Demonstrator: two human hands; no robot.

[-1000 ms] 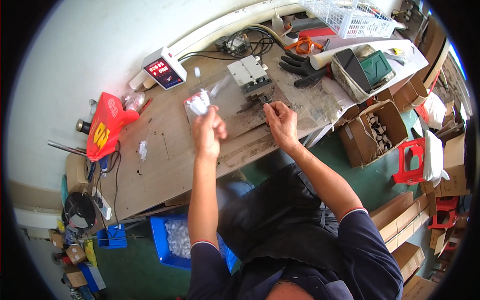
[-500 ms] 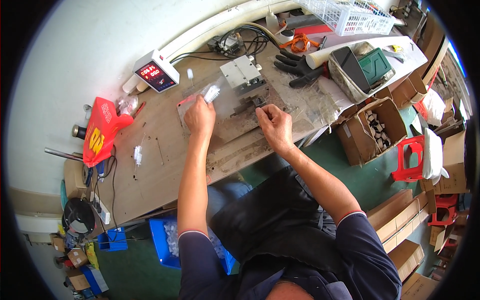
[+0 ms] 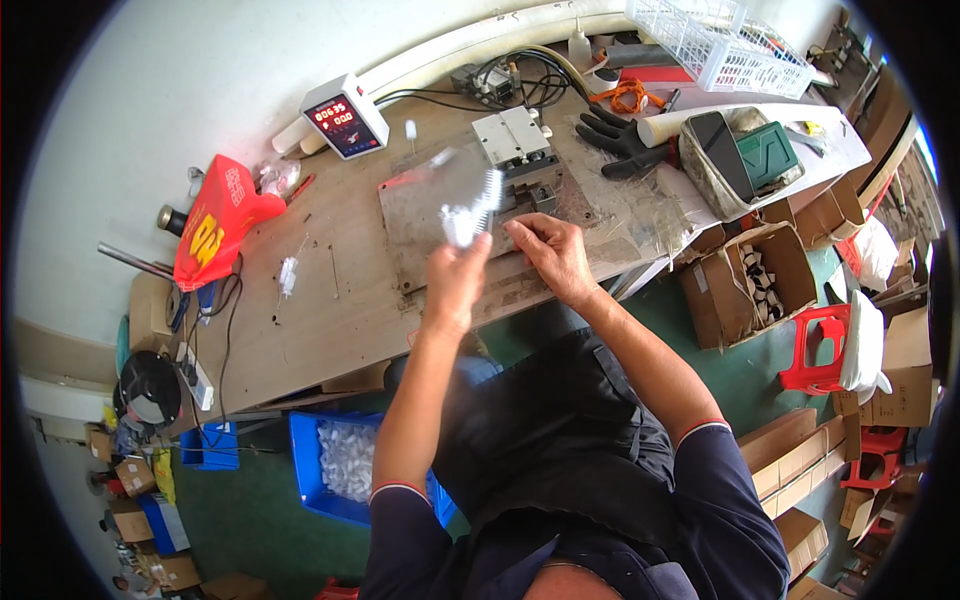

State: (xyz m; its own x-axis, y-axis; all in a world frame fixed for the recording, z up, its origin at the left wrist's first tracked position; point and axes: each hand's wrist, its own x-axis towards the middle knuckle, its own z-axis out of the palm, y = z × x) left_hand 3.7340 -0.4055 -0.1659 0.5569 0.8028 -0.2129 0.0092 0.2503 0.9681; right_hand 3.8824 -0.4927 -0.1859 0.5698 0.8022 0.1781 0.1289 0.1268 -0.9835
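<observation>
Holding a blurred strip of small white plastic parts [image 3: 472, 212] above the middle of the workbench [image 3: 330, 310], the left hand [image 3: 455, 283] grips it with closed fingers. Fingertips of the right hand [image 3: 550, 252] pinch at something too small to tell near the metal fixture [image 3: 515, 145]. Many white pieces wait in the blue bin [image 3: 345, 465] below, so much work looks left.
</observation>
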